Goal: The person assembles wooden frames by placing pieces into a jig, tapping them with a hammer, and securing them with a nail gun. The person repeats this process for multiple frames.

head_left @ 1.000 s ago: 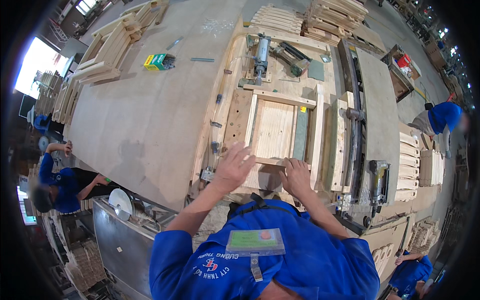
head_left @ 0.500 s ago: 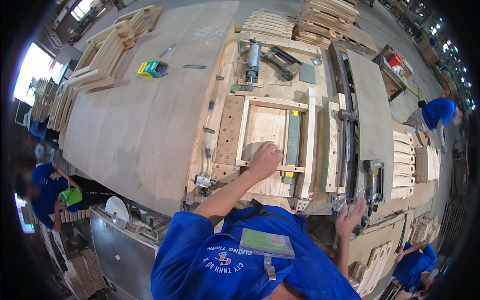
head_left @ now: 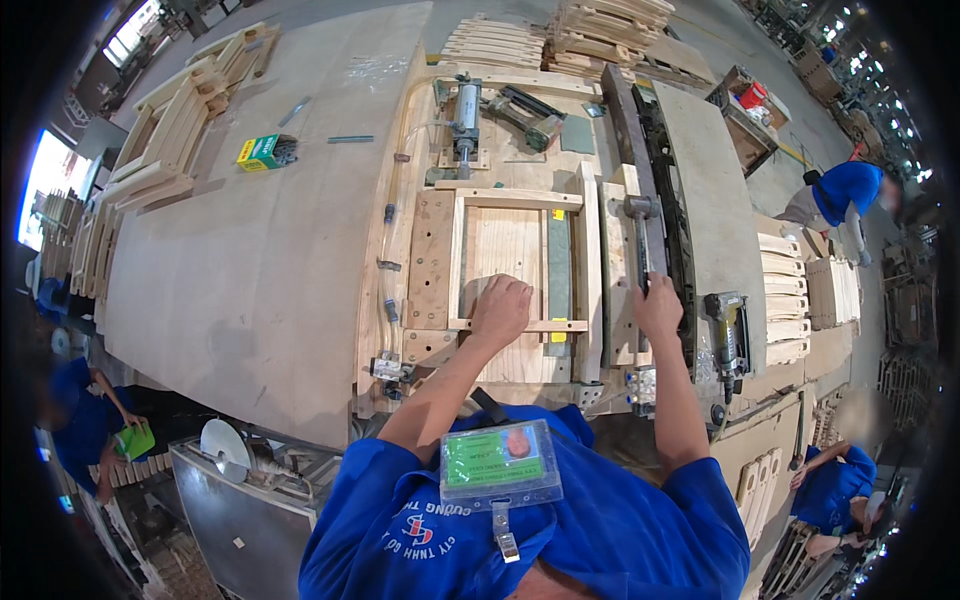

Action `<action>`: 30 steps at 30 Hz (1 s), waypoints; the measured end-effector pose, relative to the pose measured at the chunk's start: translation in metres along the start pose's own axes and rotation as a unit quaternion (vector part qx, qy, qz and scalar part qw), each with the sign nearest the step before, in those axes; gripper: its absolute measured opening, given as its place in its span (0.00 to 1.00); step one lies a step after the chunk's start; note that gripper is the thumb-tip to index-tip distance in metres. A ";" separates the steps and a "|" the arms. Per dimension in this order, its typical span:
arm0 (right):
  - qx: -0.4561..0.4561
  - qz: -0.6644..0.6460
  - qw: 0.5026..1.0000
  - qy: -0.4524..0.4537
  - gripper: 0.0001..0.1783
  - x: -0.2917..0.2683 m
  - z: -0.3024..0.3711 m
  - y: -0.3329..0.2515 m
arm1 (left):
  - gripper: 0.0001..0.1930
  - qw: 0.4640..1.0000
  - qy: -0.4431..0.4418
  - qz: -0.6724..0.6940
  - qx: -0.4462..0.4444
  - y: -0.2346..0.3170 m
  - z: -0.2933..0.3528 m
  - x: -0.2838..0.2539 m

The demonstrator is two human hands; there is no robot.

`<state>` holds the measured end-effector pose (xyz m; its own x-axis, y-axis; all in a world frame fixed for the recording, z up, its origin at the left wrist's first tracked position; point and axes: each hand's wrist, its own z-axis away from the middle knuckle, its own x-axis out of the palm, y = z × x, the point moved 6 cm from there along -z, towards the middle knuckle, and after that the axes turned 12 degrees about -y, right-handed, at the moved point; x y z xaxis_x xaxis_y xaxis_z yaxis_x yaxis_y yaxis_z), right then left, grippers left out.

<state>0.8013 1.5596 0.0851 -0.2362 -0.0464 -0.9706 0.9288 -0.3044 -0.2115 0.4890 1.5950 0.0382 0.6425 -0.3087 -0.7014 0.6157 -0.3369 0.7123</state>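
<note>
A light wooden frame (head_left: 590, 265), two long sides joined by crossrails, lies in a wooden jig on the bench. My left hand (head_left: 502, 308) is over its near crossrail, fingers curled down around the rail; the fingertips are partly hidden. To the right of the frame, a hammer (head_left: 641, 207) lies along a wooden block (head_left: 622, 270), its head away from me. My right hand (head_left: 658, 305) is closed around the near part of its handle. Yellow tabs (head_left: 558, 338) and a green strip (head_left: 560, 275) show inside the frame.
An air cylinder (head_left: 466, 115) and a nail gun (head_left: 525, 120) sit at the jig's far end. Another nail gun (head_left: 728, 335) is at right. A green-yellow box (head_left: 266, 152) and assembled frames (head_left: 165, 150) stand at left. Slats (head_left: 785, 300) are stacked right; co-workers are on both sides.
My right hand has moved from beside the right nail gun, fingers spread, up and left to the hammer handle. My left hand stays at the crossrail. The whole view has shifted slightly left.
</note>
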 end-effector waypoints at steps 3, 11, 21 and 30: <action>-0.001 0.026 0.998 0.051 0.16 0.015 -0.015 -0.003 | 0.16 1.000 -0.007 -0.006 0.005 0.003 -0.006 0.004; 0.090 -0.558 0.816 -0.118 0.16 -0.023 0.033 -0.039 | 0.14 0.999 -0.013 -0.029 -0.019 -0.005 -0.009 0.009; -0.282 -0.585 0.731 0.210 0.25 -0.235 0.166 -0.085 | 0.14 0.999 -0.020 -0.030 -0.010 -0.008 -0.002 0.006; 0.161 -0.415 0.889 -0.109 0.20 0.021 0.203 -0.026 | 0.14 0.997 -0.003 -0.070 -0.007 -0.006 -0.003 0.008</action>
<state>0.7143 1.3732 0.0933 -0.8839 0.1490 -0.4433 0.2873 -0.5749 -0.7661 0.4919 1.5970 0.0288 0.5462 -0.2647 -0.7947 0.7058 -0.3655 0.6068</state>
